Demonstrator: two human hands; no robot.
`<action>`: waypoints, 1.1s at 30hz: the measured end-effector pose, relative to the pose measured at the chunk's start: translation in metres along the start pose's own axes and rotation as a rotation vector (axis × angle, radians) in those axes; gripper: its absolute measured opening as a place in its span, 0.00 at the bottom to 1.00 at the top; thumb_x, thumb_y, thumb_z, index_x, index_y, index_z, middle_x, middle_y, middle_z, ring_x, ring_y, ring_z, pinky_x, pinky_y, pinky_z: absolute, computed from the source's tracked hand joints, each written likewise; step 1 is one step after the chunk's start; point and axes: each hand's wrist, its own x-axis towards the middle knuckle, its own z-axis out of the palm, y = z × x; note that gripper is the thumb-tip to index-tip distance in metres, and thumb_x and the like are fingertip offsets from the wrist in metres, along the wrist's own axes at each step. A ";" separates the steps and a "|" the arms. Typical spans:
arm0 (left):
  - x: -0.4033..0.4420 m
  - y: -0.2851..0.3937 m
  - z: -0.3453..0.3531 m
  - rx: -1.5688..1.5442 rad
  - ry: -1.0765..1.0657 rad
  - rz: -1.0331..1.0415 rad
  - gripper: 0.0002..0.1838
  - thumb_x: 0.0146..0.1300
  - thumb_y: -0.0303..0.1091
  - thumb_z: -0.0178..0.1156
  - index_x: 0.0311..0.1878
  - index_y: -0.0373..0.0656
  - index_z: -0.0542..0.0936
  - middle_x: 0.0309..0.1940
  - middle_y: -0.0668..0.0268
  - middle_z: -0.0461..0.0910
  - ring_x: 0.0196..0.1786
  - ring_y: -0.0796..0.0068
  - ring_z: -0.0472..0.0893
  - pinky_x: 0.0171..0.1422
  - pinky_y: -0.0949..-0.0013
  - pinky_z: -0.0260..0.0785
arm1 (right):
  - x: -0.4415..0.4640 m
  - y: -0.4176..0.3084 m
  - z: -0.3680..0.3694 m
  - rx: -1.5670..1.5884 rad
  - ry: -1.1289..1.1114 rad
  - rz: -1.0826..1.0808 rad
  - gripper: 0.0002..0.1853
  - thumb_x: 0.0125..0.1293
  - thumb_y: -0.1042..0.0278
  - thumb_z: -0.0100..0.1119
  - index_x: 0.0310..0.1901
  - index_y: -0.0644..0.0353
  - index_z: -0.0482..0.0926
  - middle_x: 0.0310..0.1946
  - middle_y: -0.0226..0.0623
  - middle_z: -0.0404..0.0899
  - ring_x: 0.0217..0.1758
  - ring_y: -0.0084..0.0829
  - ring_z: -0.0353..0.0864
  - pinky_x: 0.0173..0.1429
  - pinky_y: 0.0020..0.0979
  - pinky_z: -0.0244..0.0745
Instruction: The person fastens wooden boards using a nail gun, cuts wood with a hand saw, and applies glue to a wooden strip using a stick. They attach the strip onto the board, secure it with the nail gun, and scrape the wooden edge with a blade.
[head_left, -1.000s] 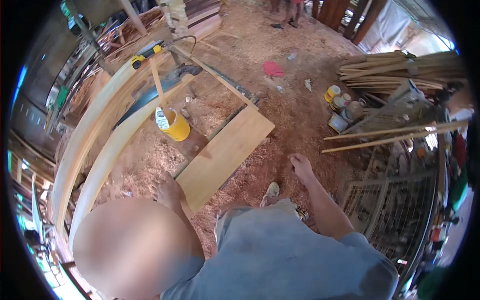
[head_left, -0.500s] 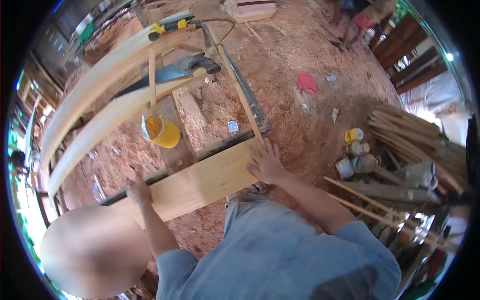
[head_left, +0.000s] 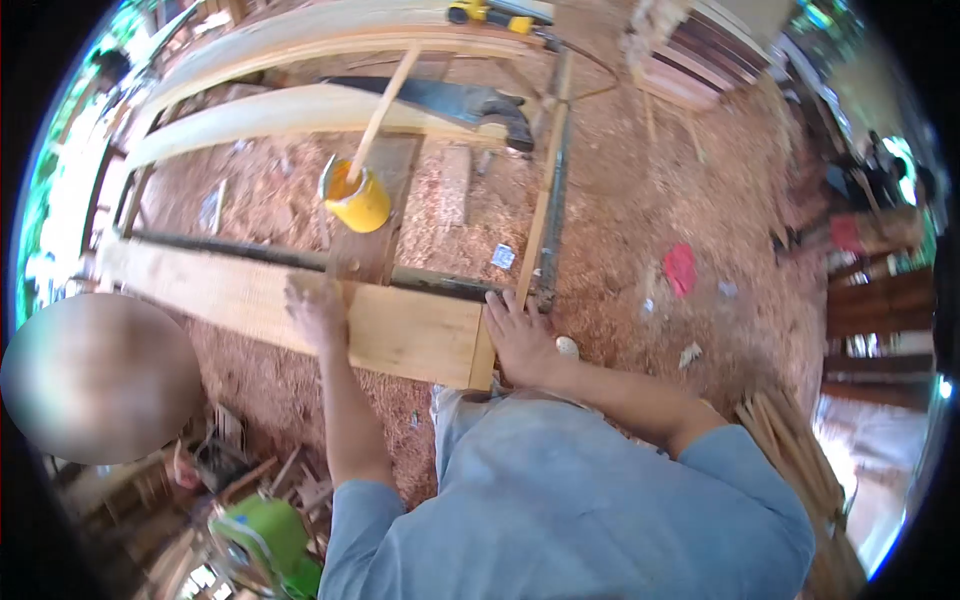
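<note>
A long pale plank [head_left: 415,330] lies across the near side of a wooden frame. My left hand [head_left: 318,312] rests on its top face near the middle, fingers spread and slightly blurred. At the plank's right end, my right hand [head_left: 520,338] lies with fingers apart, touching the end edge beside the frame's corner. Beyond the plank, a yellow bucket [head_left: 362,205] stands on a crosspiece with a wooden stick [head_left: 385,110] leaning in it. Neither hand is wrapped round anything.
Long curved boards [head_left: 300,110] span the frame's far side. A yellow and black power tool [head_left: 490,15] lies at the top. Another person [head_left: 870,230] is at the right. A green object [head_left: 265,545] is lower left, and a pink scrap [head_left: 679,269] lies on the ground.
The view has turned to the right. My left hand has come to rest flat on the plank, and my right hand has moved from its top face to its right end.
</note>
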 end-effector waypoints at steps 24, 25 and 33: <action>-0.273 0.108 0.063 -0.341 0.005 0.552 0.14 0.68 0.37 0.59 0.43 0.33 0.84 0.76 0.47 0.61 0.78 0.44 0.60 0.81 0.48 0.53 | -0.152 0.241 0.069 0.752 -0.303 0.624 0.17 0.67 0.57 0.60 0.45 0.64 0.85 0.36 0.45 0.87 0.41 0.39 0.87 0.48 0.39 0.79; -0.287 0.096 0.056 -0.304 -0.005 0.555 0.14 0.68 0.36 0.58 0.44 0.35 0.84 0.76 0.47 0.61 0.78 0.46 0.61 0.80 0.50 0.55 | -0.155 0.245 0.066 0.811 -0.242 0.654 0.16 0.67 0.59 0.60 0.43 0.64 0.85 0.34 0.43 0.86 0.38 0.35 0.85 0.45 0.36 0.79; -0.348 -0.086 0.114 -0.457 0.020 -0.363 0.12 0.63 0.38 0.63 0.37 0.37 0.86 0.27 0.52 0.85 0.29 0.49 0.84 0.39 0.55 0.78 | -0.102 0.168 0.012 1.092 0.085 0.849 0.12 0.70 0.62 0.59 0.38 0.64 0.83 0.29 0.35 0.83 0.30 0.25 0.80 0.35 0.30 0.75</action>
